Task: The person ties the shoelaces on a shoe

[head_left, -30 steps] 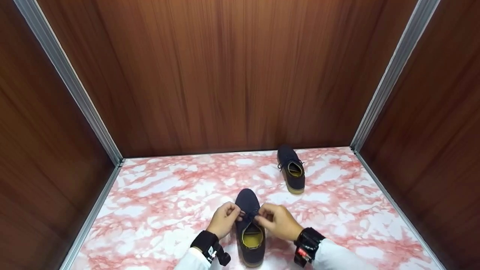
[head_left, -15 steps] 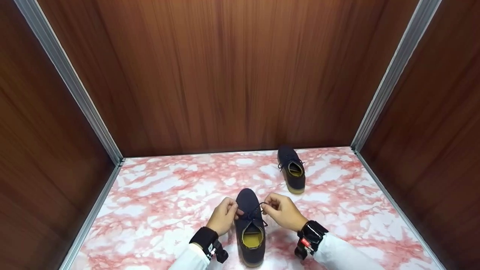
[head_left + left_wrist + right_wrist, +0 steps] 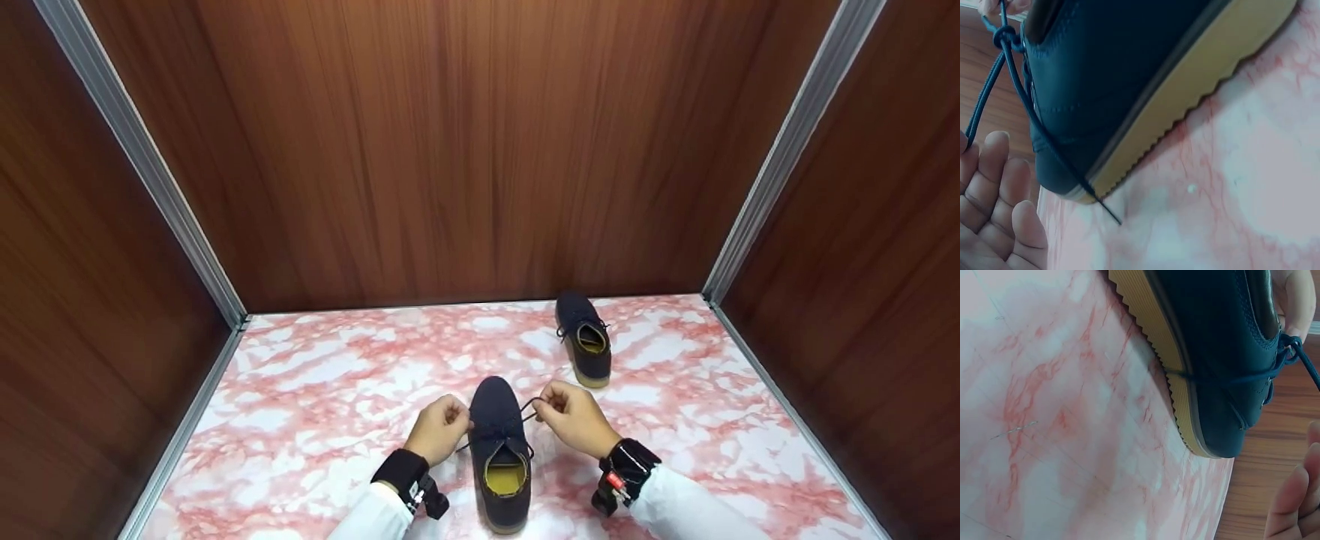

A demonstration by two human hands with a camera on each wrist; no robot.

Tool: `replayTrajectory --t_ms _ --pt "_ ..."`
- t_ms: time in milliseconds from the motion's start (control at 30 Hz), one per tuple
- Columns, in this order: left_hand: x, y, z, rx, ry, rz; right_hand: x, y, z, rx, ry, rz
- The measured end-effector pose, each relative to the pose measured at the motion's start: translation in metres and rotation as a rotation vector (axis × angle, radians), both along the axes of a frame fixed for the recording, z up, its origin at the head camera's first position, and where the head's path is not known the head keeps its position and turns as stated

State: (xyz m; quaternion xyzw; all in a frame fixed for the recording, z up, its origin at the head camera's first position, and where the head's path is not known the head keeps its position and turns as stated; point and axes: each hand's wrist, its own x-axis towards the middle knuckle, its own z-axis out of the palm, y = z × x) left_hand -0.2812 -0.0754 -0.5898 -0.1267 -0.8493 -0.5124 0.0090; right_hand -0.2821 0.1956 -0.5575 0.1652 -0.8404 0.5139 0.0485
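A dark navy lace-up shoe (image 3: 495,401) with a yellow lining stands upright on the pink-and-white marbled surface, toe pointing away. My left hand (image 3: 439,430), at its left side, pinches a shoelace loop (image 3: 983,101) that runs from the knot (image 3: 1004,37). On the other side my right hand (image 3: 576,421) pinches the opposite shoelace loop (image 3: 529,412), drawn out from the shoe. A loose lace end hangs down the shoe's side in the left wrist view, and another crosses the side in the right wrist view. The fingertips themselves are partly out of both wrist views.
A matching shoe (image 3: 574,309) with its laces tied stands farther back to the right. Brown wood-grain panels (image 3: 465,150) enclose the marbled surface (image 3: 337,375) at the back and both sides, with grey metal strips along the corners.
Both hands have moved apart from the shoe's laces, the right one up and to the right, the left one outward. The loops now stretch out on both sides. The far shoe stays put.
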Motion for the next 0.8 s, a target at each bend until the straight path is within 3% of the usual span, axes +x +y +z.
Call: replayTrajectory --t_ms 267,500,800 --pt "0.0 -0.009 -0.004 -0.072 -0.008 0.007 0.0 0.004 -0.002 0.057 -0.016 -0.04" --pt "0.0 -0.015 -0.006 -0.087 0.001 0.035 -0.002 0.011 -0.007 0.195 0.028 -0.099" --pt "0.002 -0.023 -0.007 -0.125 0.031 0.051 -0.003 0.018 -0.013 0.32 0.086 -0.109"
